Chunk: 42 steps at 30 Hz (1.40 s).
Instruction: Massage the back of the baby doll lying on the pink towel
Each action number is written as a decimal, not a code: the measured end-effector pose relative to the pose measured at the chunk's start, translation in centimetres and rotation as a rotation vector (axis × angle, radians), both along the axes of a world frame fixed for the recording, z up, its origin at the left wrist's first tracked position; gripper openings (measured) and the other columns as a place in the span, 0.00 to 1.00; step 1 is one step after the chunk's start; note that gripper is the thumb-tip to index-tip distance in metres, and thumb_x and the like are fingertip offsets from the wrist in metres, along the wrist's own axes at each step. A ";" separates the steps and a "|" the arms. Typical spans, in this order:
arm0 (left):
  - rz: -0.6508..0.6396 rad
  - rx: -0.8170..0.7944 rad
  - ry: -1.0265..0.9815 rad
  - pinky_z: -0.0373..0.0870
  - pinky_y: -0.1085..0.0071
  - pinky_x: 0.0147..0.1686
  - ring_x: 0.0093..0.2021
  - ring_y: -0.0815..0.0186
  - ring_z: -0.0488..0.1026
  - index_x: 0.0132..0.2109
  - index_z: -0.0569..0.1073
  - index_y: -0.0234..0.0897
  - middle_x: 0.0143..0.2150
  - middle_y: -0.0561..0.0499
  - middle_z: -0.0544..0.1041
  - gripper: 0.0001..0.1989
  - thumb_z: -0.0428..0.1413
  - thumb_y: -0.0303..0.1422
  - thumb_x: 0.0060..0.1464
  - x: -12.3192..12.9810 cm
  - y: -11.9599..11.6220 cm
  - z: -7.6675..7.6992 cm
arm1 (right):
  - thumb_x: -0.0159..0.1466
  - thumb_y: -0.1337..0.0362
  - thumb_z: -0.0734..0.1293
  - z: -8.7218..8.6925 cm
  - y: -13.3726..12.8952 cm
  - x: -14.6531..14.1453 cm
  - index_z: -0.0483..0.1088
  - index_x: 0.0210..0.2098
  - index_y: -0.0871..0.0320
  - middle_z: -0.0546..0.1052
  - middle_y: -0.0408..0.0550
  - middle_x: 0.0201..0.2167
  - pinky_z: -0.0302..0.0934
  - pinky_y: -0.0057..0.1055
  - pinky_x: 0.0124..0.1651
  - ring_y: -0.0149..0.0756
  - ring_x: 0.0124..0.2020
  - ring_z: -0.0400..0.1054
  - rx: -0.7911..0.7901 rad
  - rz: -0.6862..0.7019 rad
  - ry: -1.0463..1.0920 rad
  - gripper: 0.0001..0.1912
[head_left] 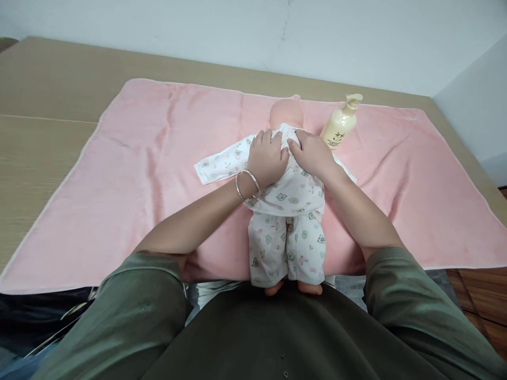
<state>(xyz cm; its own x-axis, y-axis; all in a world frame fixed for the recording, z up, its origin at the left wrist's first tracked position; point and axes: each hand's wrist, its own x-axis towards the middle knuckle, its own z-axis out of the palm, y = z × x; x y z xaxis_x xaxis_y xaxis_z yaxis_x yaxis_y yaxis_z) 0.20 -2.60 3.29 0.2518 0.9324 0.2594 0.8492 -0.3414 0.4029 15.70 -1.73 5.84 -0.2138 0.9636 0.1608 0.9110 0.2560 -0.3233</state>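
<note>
A baby doll (287, 112) lies on a pink blanket (190, 126), its head toward the wall and its feet at the near edge. It wears a white printed top (291, 195) and matching trousers (267, 245). My left hand (267, 155), with a bracelet at the wrist, rests on the left side of the doll's upper body, fingers spread. Across from it, my right hand (311, 153) lies on the right side of the upper body, thumb apart from the fingers. Both hands touch the cloth near the neck. The doll's left-side sleeve stretches outward on the blanket.
A cream pump bottle (340, 124) stands on the blanket just beyond my right hand. The blanket covers much of a wooden table (59, 74). A white wall (222, 31) rises behind the table's far edge. Dark items show below the table at the lower left.
</note>
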 end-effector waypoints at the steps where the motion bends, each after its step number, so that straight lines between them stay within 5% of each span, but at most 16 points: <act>1: 0.000 0.005 0.000 0.59 0.42 0.71 0.72 0.40 0.62 0.68 0.68 0.30 0.69 0.31 0.69 0.27 0.43 0.34 0.68 0.0 0.0 0.0 | 0.77 0.55 0.54 -0.1 0.0 0.0 0.72 0.50 0.59 0.81 0.63 0.53 0.67 0.51 0.57 0.57 0.54 0.74 0.007 0.000 -0.009 0.20; 15: -0.001 0.075 -0.003 0.63 0.42 0.67 0.66 0.41 0.68 0.64 0.71 0.31 0.64 0.31 0.74 0.24 0.45 0.34 0.66 0.1 0.2 -0.3 | 0.77 0.58 0.53 -0.2 -0.1 -0.3 0.72 0.53 0.62 0.80 0.65 0.57 0.66 0.48 0.60 0.56 0.57 0.74 0.038 -0.006 -0.069 0.21; 21: -0.069 0.076 -0.209 0.60 0.40 0.69 0.67 0.39 0.66 0.60 0.73 0.42 0.59 0.37 0.76 0.19 0.51 0.41 0.67 -0.3 1.5 -1.5 | 0.79 0.46 0.49 -1.7 1.2 0.8 0.72 0.52 0.60 0.80 0.63 0.52 0.65 0.50 0.59 0.57 0.55 0.74 0.079 0.044 0.016 0.29; 23: -0.074 0.039 -0.215 0.60 0.39 0.69 0.67 0.40 0.66 0.60 0.73 0.47 0.59 0.39 0.76 0.18 0.51 0.41 0.66 -0.3 1.6 -1.2 | 0.79 0.44 0.48 -1.9 1.5 1.1 0.71 0.50 0.59 0.80 0.61 0.49 0.65 0.50 0.58 0.56 0.53 0.74 0.080 0.049 0.026 0.30; 28: -0.021 -0.015 -0.111 0.60 0.41 0.69 0.67 0.38 0.66 0.63 0.73 0.34 0.63 0.33 0.73 0.23 0.48 0.36 0.66 0.2 1.5 -0.2 | 0.79 0.43 0.47 -1.6 1.7 1.2 0.70 0.47 0.54 0.79 0.59 0.45 0.63 0.48 0.56 0.54 0.51 0.72 0.065 0.043 0.034 0.29; 31: -0.026 -0.003 -0.200 0.57 0.42 0.71 0.68 0.39 0.65 0.62 0.73 0.37 0.62 0.35 0.74 0.22 0.52 0.40 0.66 0.3 1.6 -0.4 | 0.79 0.42 0.46 -1.6 1.6 1.1 0.70 0.47 0.54 0.79 0.59 0.44 0.64 0.48 0.56 0.54 0.51 0.72 0.077 0.043 0.031 0.30; 37: -0.005 -0.047 -0.164 0.58 0.43 0.72 0.69 0.41 0.65 0.62 0.74 0.41 0.63 0.38 0.73 0.21 0.53 0.37 0.64 0.3 1.1 0.0 | 0.78 0.40 0.45 -2.1 1.8 1.5 0.71 0.51 0.58 0.79 0.60 0.47 0.66 0.52 0.59 0.55 0.54 0.73 0.116 0.087 0.039 0.34; 42: 0.002 -0.066 -0.068 0.58 0.44 0.72 0.70 0.42 0.65 0.65 0.70 0.34 0.65 0.35 0.72 0.22 0.49 0.35 0.68 0.3 0.2 1.8 | 0.77 0.44 0.53 -1.8 2.0 1.7 0.70 0.57 0.51 0.78 0.59 0.56 0.63 0.60 0.65 0.60 0.62 0.68 0.063 0.090 0.031 0.25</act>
<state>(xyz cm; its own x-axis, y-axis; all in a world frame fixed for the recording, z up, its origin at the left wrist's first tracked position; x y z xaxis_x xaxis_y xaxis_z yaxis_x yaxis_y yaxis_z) 0.48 -2.40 5.07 0.2337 0.9485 0.2139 0.8199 -0.3105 0.4810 17.36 0.23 4.02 -0.2925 0.9285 0.2288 0.8732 0.3569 -0.3319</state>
